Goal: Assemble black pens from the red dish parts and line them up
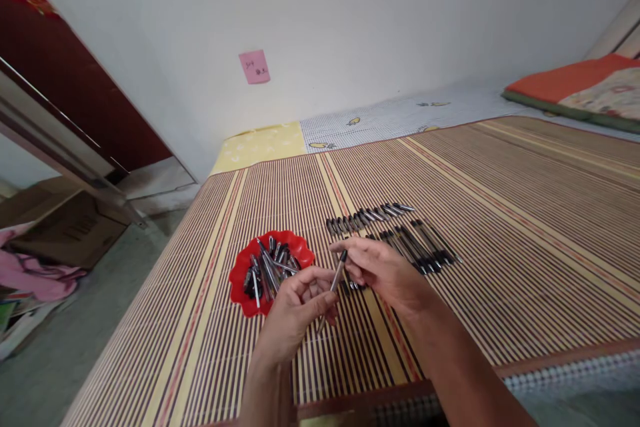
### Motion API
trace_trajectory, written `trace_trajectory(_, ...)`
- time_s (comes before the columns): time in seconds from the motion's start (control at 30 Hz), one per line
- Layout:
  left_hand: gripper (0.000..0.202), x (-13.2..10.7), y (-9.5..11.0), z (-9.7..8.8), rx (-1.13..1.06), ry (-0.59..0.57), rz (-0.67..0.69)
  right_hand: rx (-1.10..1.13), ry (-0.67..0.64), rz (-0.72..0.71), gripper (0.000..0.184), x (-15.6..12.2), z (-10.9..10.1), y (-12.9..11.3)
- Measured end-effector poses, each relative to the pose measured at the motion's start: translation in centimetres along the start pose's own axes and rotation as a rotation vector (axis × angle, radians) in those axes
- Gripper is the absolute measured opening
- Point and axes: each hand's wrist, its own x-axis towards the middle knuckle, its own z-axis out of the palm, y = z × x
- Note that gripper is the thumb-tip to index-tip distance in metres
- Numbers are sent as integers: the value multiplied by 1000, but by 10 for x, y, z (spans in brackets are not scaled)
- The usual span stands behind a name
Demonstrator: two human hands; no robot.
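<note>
A slim pen (339,271) with a clear barrel and a black end is pinched between the thumb and fingers of my left hand (305,297). The pen slants, black end up. My right hand (377,267) is just right of that black end, fingers stretched out and apart; whether a fingertip touches the pen I cannot tell. Behind my hands lies a row of short black pen caps (370,216). Several pens (420,247) lie side by side right of my right hand, which partly hides that row. A red scalloped bowl (239,267) of mixed pens stands left of my left hand.
Everything rests on a striped bamboo mat (240,360) over a bed against a white wall. Folded orange bedding (555,80) lies at the far right. A pink note (255,67) is stuck to the wall. On the floor at left sits a cardboard box (75,230).
</note>
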Motion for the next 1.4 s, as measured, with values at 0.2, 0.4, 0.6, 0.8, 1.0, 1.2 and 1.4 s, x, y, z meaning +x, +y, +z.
trace_trajectory(0.2,24,0,1,4,38,-8,-9,-49,40,-11,22,0,0,-2)
trace_trajectory(0.4,26,1,2,9,65,15,1,-66,66,-12,25,3,1,1)
trace_trajectory(0.6,21,1,0,11,51,-16,-44,-78,105,2,29,4,8,5)
trace_trajectory(0.8,20,-13,23,-24,-140,247,94,-54,91,-14,27,2,10,7)
trace_trajectory(1.0,11,-35,42,-86,-722,1012,386,-276,187,-30,25,5,10,13)
trace_trajectory(1.2,13,-33,38,-95,-893,1113,337,-537,84,-73,14,13,33,15)
trace_trajectory(1.4,11,-32,40,-96,-948,1159,338,-685,-37,-106,14,32,57,10)
